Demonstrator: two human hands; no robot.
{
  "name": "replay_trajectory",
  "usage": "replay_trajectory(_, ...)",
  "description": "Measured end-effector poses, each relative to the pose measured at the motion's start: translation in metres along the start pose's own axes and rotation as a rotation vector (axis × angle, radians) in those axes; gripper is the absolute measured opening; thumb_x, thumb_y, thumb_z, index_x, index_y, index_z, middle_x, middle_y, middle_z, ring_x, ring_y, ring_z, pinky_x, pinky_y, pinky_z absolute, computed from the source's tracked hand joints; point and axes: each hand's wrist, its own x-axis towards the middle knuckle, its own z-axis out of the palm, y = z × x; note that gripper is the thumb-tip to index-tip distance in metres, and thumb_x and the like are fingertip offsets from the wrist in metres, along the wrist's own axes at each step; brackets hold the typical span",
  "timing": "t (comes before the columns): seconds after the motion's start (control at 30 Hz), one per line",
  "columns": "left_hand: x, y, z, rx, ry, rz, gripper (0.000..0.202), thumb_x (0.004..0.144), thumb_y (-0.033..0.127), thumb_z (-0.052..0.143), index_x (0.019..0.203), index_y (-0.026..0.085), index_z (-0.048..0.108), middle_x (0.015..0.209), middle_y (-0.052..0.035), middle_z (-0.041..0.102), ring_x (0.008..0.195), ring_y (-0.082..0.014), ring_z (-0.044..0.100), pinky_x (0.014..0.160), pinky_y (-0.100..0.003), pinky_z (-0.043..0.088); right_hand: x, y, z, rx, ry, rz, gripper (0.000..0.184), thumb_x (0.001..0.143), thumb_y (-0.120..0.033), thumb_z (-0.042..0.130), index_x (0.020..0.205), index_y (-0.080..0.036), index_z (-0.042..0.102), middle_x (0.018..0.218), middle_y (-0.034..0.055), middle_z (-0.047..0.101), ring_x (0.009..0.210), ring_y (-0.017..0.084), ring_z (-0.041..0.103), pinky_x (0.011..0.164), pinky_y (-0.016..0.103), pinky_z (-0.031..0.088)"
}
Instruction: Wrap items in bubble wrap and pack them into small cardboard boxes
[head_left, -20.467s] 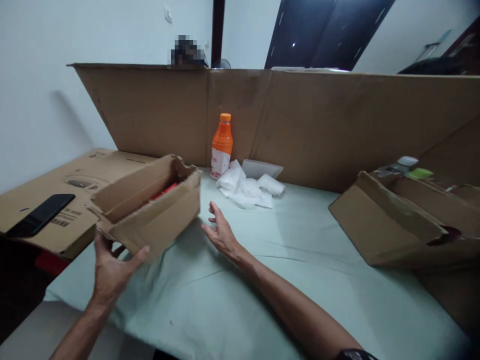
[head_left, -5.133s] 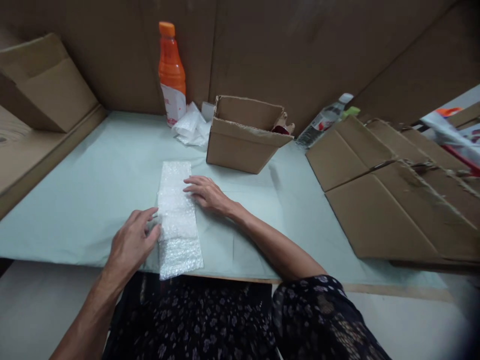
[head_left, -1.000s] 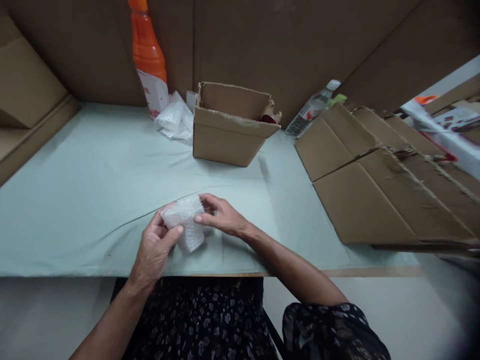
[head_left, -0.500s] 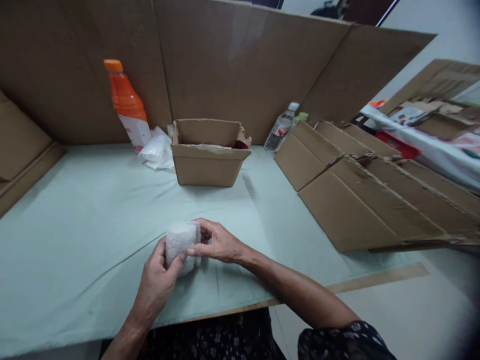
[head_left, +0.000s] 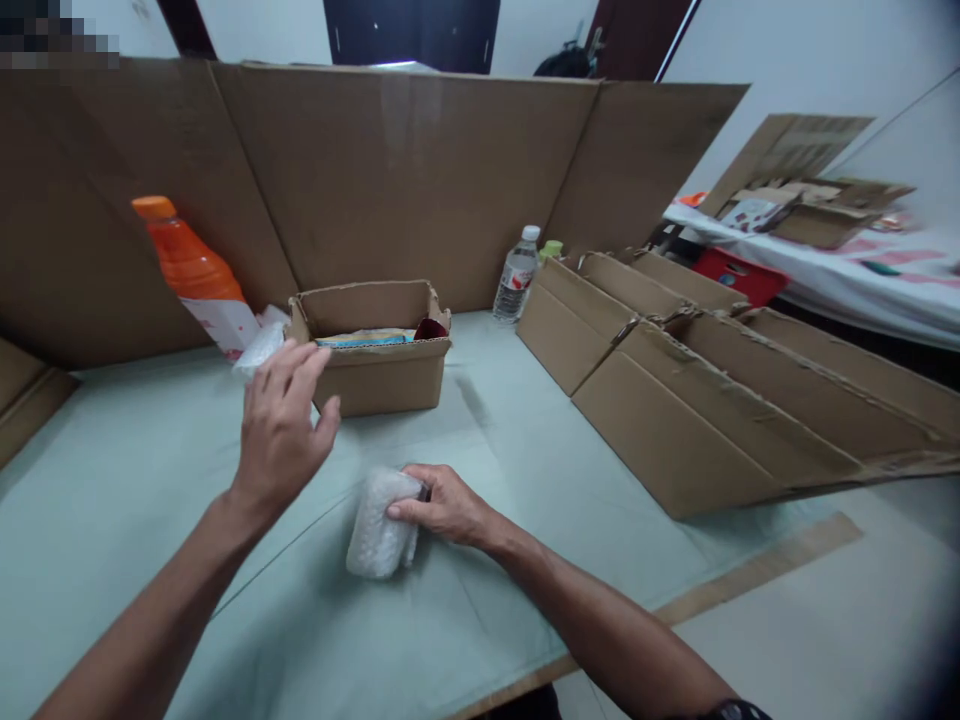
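Note:
My right hand (head_left: 446,508) grips a bubble-wrapped bundle (head_left: 379,525) at its right side, just over the pale green tablecloth (head_left: 495,590). What is inside the wrap cannot be made out. Raised and empty, my left hand (head_left: 283,430) has its fingers stretched forward, in front of the left side of an open cardboard box (head_left: 382,385). Something blue and yellow (head_left: 367,338) and a dark red item (head_left: 430,329) show inside that box. Behind my left fingers lies crumpled clear plastic wrap (head_left: 261,345), partly hidden.
An orange bottle (head_left: 196,270) leans near the cardboard back wall (head_left: 420,180). A clear water bottle (head_left: 517,275) stands right of the box. Divided cardboard boxes (head_left: 675,400) fill the right side. Another cardboard piece (head_left: 30,400) sits at the far left.
My left hand has let go of the bubble-wrapped bundle and reached up and forward toward the box. My right hand still holds the bundle, now tilted. The camera view has shifted.

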Motion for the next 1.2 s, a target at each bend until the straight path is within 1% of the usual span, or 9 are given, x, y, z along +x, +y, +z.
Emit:
replay_trajectory(0.1,0.033,-0.019,0.023,0.037,0.015,0.005,0.033,0.079,0.018,0.06,0.11,0.021,0.066,0.115,-0.0128,0.07,0.121,-0.0356,0.059,0.109,-0.054,0.038,-0.002,0.0,-0.003,-0.123,-0.072,0.007,0.027,0.077,-0.039,0.077,0.079,-0.016,0.062,0.07,-0.004,0.055,0.067,0.011,0.048,0.058,0.02,0.035)
replay_trajectory(0.2,0.039,-0.025,0.029,0.017,-0.001,0.015,0.015,0.076,0.017,0.056,0.085,0.024,0.065,0.084,-0.0068,0.069,0.091,-0.0296,0.064,0.1,-0.051,0.043,-0.007,-0.012,-0.015,-0.237,-0.244,-0.027,0.028,0.077,-0.04,0.08,0.08,-0.016,0.066,0.068,-0.0045,0.057,0.065,0.01,0.05,0.057,0.019,0.036)
replay_trajectory(0.4,-0.009,-0.006,-0.014,-0.04,-0.035,0.137,0.014,0.081,0.015,0.056,0.085,0.026,0.063,0.083,-0.0019,0.07,0.085,-0.0236,0.065,0.113,-0.05,0.037,-0.035,-0.057,-0.045,-0.172,-0.477,-0.168,0.037,0.081,-0.049,0.079,0.092,-0.014,0.072,0.079,0.0006,0.067,0.072,0.012,0.06,0.066,0.021,0.047)
replay_trajectory(0.53,-0.055,0.019,-0.055,-0.042,-0.032,0.153,0.021,0.081,0.011,0.06,0.094,0.026,0.065,0.091,-0.0024,0.073,0.09,-0.0235,0.068,0.117,-0.052,0.034,-0.065,-0.085,-0.06,-0.07,-0.295,-0.269,0.043,0.077,-0.056,0.081,0.088,-0.015,0.072,0.081,0.0049,0.07,0.071,0.015,0.063,0.065,0.025,0.051)
replay_trajectory(0.63,-0.082,0.04,-0.076,-0.027,-0.009,0.121,0.024,0.081,0.01,0.062,0.098,0.027,0.066,0.094,-0.0033,0.073,0.092,-0.0242,0.069,0.119,-0.055,0.031,-0.08,-0.11,-0.068,-0.034,0.0,-0.345,0.043,0.075,-0.061,0.081,0.081,-0.02,0.07,0.077,0.0042,0.068,0.065,0.016,0.062,0.059,0.029,0.052)
replay_trajectory(0.73,-0.098,0.053,-0.081,-0.022,0.026,0.086,0.023,0.082,0.009,0.064,0.096,0.027,0.066,0.092,-0.0029,0.073,0.091,-0.0234,0.068,0.12,-0.056,0.028,-0.073,-0.143,-0.069,-0.062,0.371,-0.526,0.042,0.073,-0.063,0.082,0.086,-0.025,0.069,0.08,0.0005,0.064,0.066,0.015,0.06,0.059,0.029,0.051)
replay_trajectory(0.83,-0.106,0.057,-0.077,-0.039,0.053,0.045,0.023,0.082,0.008,0.064,0.095,0.026,0.065,0.092,-0.0032,0.073,0.092,-0.0228,0.068,0.12,-0.055,0.029,-0.043,-0.177,-0.058,-0.331,0.471,-0.629,0.036,0.082,-0.057,0.074,0.097,-0.024,0.068,0.084,-0.0011,0.062,0.078,0.015,0.06,0.069,0.029,0.05)
replay_trajectory(1.03,-0.113,0.057,-0.07,-0.056,0.085,0.014,0.023,0.083,0.006,0.062,0.097,0.024,0.064,0.094,-0.0043,0.071,0.094,-0.0218,0.067,0.119,-0.055,0.03,0.037,-0.2,-0.012,-1.25,-0.123,-0.288,0.004,0.084,-0.02,0.068,0.086,-0.017,0.07,0.076,0.0007,0.067,0.081,0.017,0.062,0.074,0.028,0.042)
replay_trajectory(1.2,-0.113,0.058,-0.07,-0.068,0.088,0.005,0.024,0.084,0.005,0.061,0.099,0.023,0.063,0.094,-0.005,0.07,0.095,-0.0219,0.066,0.119,-0.055,0.029,0.084,-0.175,0.029,-1.623,-0.468,-0.081,0.023,0.084,-0.014,0.066,0.104,-0.014,0.076,0.101,0.0135,0.077,0.094,0.027,0.07,0.068,0.03,0.042)
